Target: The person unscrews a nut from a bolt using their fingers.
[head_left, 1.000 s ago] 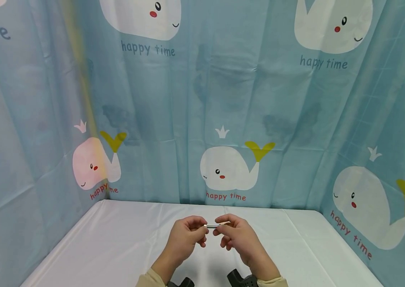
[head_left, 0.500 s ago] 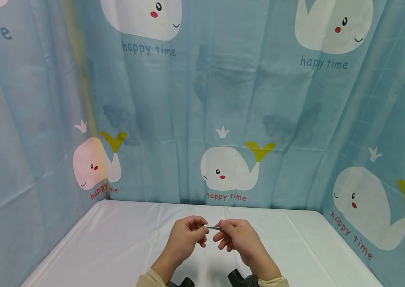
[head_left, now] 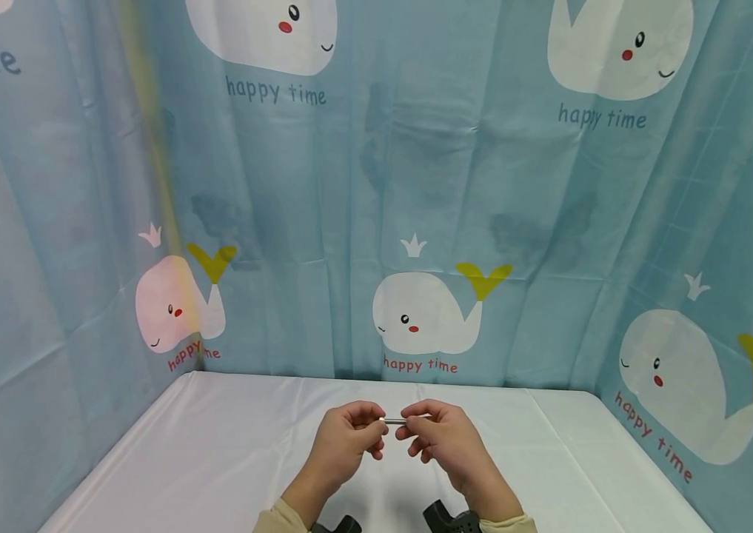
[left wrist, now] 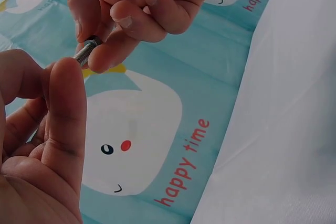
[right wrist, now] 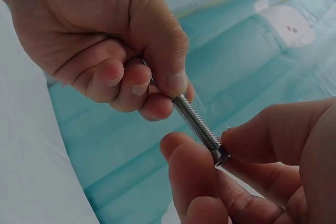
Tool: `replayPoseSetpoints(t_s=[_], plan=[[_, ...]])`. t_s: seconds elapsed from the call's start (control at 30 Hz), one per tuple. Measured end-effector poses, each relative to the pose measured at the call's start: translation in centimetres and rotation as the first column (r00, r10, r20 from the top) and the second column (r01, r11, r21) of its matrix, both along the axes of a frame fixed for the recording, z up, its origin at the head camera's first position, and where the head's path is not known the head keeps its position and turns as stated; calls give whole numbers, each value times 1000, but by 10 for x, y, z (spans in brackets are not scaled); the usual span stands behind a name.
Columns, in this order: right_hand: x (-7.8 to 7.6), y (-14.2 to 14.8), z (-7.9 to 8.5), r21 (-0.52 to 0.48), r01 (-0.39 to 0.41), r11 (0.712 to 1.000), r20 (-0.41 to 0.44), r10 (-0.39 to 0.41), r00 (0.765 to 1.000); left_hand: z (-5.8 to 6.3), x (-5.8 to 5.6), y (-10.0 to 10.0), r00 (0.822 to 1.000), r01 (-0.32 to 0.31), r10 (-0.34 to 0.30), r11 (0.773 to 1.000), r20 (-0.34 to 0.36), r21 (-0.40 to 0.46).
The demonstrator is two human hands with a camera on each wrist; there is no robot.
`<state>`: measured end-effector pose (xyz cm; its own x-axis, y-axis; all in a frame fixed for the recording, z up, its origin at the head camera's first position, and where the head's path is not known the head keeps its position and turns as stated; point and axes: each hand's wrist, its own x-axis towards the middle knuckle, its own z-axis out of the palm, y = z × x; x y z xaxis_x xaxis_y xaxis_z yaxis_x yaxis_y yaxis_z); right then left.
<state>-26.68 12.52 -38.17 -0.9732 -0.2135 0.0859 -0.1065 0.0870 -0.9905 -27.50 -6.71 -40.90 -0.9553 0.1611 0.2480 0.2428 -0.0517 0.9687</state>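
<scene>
A silver threaded bolt (right wrist: 197,121) lies between my two hands, held up over the table. My left hand (head_left: 343,443) pinches one end of it between thumb and fingers, which hide that end. A small dark nut (right wrist: 221,156) sits around the other end, seen also in the left wrist view as a dark nut (left wrist: 94,41). My right hand (head_left: 446,446) has thumb and a finger at the two sides of this nut, pinching it. The right index finger is lifted over the thumb in the head view.
A white cloth covers the table (head_left: 216,444) under the hands. Blue curtains (head_left: 296,296) with whale prints hang behind and at both sides. Dark wrist devices (head_left: 446,516) sit by the cuffs of beige sleeves (head_left: 509,524).
My right fingers closed toward the bolt's end half a second ago and have since spread back, index finger raised again. My left hand and the bolt stay in place.
</scene>
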Motion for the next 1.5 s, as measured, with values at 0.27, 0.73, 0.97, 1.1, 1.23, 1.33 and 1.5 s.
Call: replayPoseSetpoints(t_s=[0.27, 0.73, 0.97, 1.1, 1.23, 1.33, 1.5], plan=[[0, 0, 0, 27, -3, 1000, 46, 2, 999, 1, 1, -1, 1000, 2, -2, 1000, -5, 10], [0, -1, -2, 1, -30, 1000, -7, 30, 1000, 1, 0, -1, 1000, 13, -13, 999, 18, 42], [0, -1, -2, 52, 3, 999, 20, -4, 1000, 1, 0, -1, 1000, 11, -11, 1000, 5, 26], [-1, -1, -4, 73, 17, 997, -15, -16, 1000, 1, 1, 0, 1000, 9, -10, 1000, 2, 16], [-2, -1, -5, 52, 5, 999, -27, -3, 1000, 0, 0, 0, 1000, 4, -5, 1000, 4, 20], [-3, -1, -5, 31, -7, 1000, -23, 8, 1000, 1, 0, -1, 1000, 7, -7, 999, 11, 35], [0, -1, -2, 11, -12, 1000, 9, 12, 1000, 2, 1, -1, 1000, 9, -9, 999, 12, 46]])
